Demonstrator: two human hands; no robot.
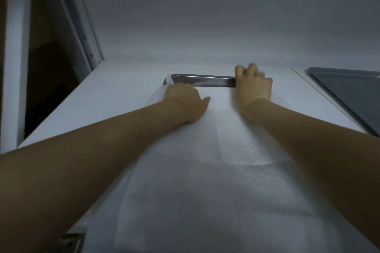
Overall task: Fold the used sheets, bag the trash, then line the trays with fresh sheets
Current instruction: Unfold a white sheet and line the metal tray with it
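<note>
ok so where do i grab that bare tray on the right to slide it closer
Take the bare tray by its raised left rim, near the far left corner, coming from the left. That rim faces you and looks to stand up off the counter, so fingers can hook it. The right hand is nearer, but now grips the lined tray's far rim.

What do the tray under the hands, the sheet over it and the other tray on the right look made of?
The tray is probably polished steel: its exposed far rim shows streaked glare. The sheet is thin, matte white paper or non-woven fabric, finely grained, paler where layers overlap; which one is unclear. The other tray is grey metal with a duller sheen.
</note>
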